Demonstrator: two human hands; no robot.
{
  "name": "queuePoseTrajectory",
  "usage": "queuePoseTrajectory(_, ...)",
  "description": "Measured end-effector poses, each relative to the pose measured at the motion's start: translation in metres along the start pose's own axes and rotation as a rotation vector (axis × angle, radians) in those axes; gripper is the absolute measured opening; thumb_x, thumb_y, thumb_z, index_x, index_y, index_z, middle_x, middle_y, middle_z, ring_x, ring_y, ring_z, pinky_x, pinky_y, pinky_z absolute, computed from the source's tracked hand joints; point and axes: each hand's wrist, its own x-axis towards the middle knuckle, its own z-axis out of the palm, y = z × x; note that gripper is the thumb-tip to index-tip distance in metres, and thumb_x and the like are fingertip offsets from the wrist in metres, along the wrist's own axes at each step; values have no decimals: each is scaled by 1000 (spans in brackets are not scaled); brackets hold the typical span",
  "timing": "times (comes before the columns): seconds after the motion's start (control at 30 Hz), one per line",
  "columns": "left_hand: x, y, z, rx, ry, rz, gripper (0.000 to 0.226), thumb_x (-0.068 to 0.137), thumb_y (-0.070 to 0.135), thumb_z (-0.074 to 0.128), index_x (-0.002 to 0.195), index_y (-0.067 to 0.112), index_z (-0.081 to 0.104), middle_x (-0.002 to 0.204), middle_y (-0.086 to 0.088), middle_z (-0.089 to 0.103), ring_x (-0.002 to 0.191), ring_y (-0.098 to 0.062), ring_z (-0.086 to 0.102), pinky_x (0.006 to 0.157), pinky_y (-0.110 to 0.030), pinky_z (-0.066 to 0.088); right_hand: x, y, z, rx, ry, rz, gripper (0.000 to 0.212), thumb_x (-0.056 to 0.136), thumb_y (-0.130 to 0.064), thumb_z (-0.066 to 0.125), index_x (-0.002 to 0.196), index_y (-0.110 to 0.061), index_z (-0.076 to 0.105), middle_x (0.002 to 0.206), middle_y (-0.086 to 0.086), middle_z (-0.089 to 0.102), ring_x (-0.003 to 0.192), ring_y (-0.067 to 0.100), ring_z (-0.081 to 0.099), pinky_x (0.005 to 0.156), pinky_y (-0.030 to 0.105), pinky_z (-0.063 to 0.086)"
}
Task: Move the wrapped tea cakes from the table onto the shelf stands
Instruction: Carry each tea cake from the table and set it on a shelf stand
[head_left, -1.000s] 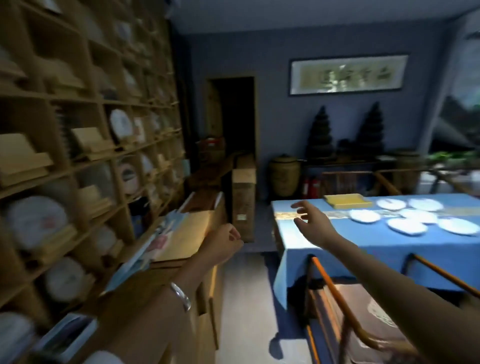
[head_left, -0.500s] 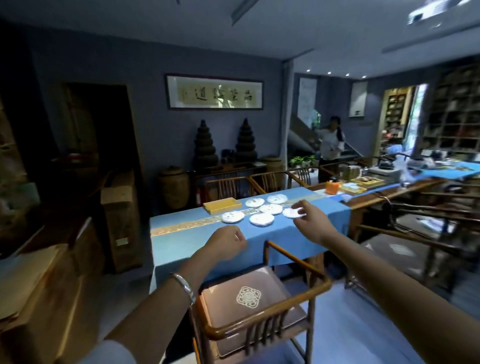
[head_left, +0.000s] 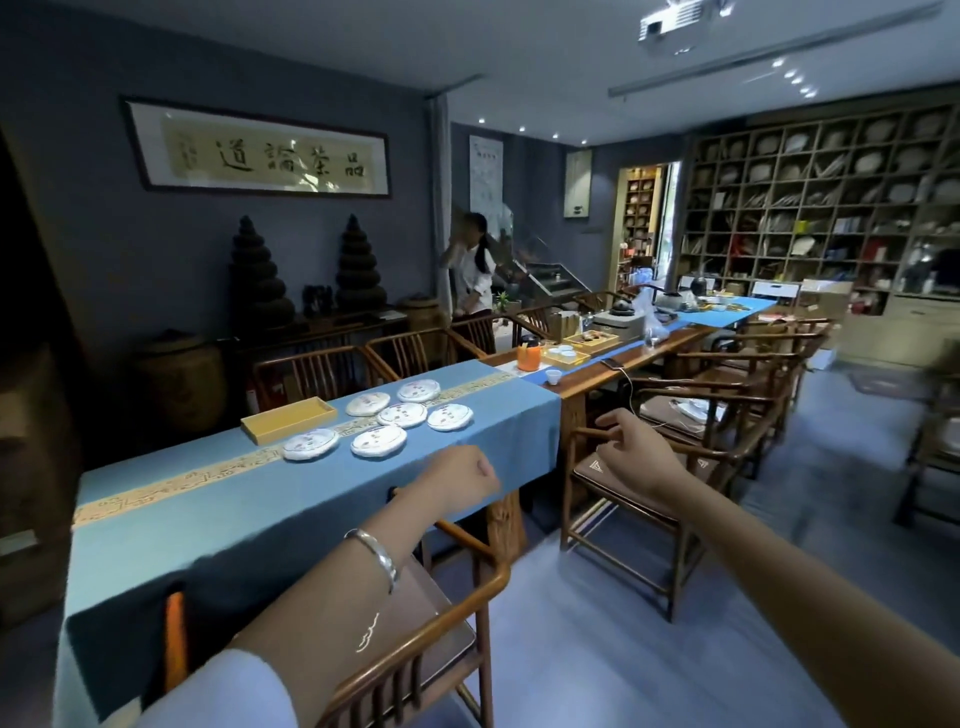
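A shallow yellow rectangular tray (head_left: 289, 420) is seen at the left on the long worktop draped in a blue cloth with a gold patterned runner (head_left: 218, 509). Just beside it, to its right, six round tea cakes wrapped in white paper (head_left: 400, 414) are laid flat in a loose cluster, none yet lifted. The left hand (head_left: 457, 480), with a silver bangle (head_left: 375, 557) on its wrist, is held over the near edge of the cloth with fingers curled into a loose fist, nothing gripped. The right hand (head_left: 641, 452) is held further right, over a brown wooden armchair (head_left: 670, 467), fingers relaxed and spread, empty. The cakes lie ahead and to the left of both hands; the left hand is judged the nearer.
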Motion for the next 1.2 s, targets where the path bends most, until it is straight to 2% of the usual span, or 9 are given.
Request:
queuePoseTrajectory(0.13, 78, -1, 12, -4, -41, 20, 11, 83, 20, 57, 76, 19, 48, 78, -4, 43, 71, -16, 39, 63, -32, 32, 57, 30, 10, -14, 10, -9, 34, 89, -11, 58, 123, -11, 55, 102, -2, 55, 87, 14, 53, 66, 24, 39)
queuePoseTrajectory(0.27, 171, -14, 17, -14, -38, -17, 10, 84, 21, 58, 74, 20, 58, 75, -4, 53, 66, -21, 46, 60, -31, 38, 135, 48, 29, -23, -8, 2, 37, 91, -15, 58, 128, -14, 52, 119, 7, 57, 101, 21, 58, 81, 33, 50)
queuePoseTrajectory(0.4, 268, -34, 10, -47, -2, -69, 10, 84, 21, 57, 79, 18, 65, 83, -4, 61, 74, -20, 55, 66, -30, 45, 236, 58, 49, -67, -58, -15, 42, 92, -15, 58, 132, -15, 49, 128, 10, 56, 112, 25, 57, 88, 36, 51)
queuePoseTrajectory(0.53, 344, -60, -3, -51, 31, -140, 22, 86, 24, 59, 99, 9, 69, 97, -7, 72, 91, -24, 66, 77, -36, 54, 327, 61, 73, -84, -90, -59, 39, 92, -18, 56, 130, -18, 50, 133, 9, 55, 117, 23, 55, 92, 37, 50)
queuePoseTrajectory(0.67, 402, -91, -9, 21, 71, -165, 17, 84, 28, 64, 90, 13, 72, 94, -5, 72, 87, -19, 64, 69, -27, 48, 397, 67, 106, -68, -161, -82, 40, 93, -21, 57, 132, -20, 48, 134, 9, 54, 108, 21, 59, 82, 33, 54)
queuePoseTrajectory(0.77, 436, -123, -11, 10, 95, -212, 19, 83, 29, 64, 92, 14, 70, 97, -5, 71, 82, -17, 60, 59, -24, 43, 443, 73, 135, -78, -201, -91, 42, 93, -20, 56, 134, -20, 47, 135, 11, 52, 115, 23, 56, 93, 36, 50)
queuePoseTrajectory(0.87, 465, -154, -12, 4, 126, -278, 17, 84, 33, 64, 95, 20, 63, 100, 1, 65, 90, -17, 57, 70, -28, 45, 490, 77, 168, -85, -268, -109, 41, 93, -21, 55, 133, -20, 46, 135, 11, 51, 119, 23, 54, 91, 34, 47)
queuePoseTrajectory(1.07, 537, -215, -6, -17, 195, -413, 14, 85, 31, 63, 96, 22, 60, 94, 4, 63, 84, -15, 56, 59, -26, 39, 601, 88, 250, -123, -395, -218, 42, 91, -19, 53, 133, -20, 45, 131, 13, 53, 114, 26, 55, 90, 36, 48)
queuePoseTrajectory(1.2, 597, -248, 13, -73, 245, -510, 21, 85, 28, 62, 103, 17, 60, 95, 0, 61, 85, -19, 56, 63, -28, 40, 681, 108, 317, -116, -503, -296, 42, 92, -18, 55, 133, -18, 46, 133, 13, 51, 109, 27, 56, 87, 36, 45)
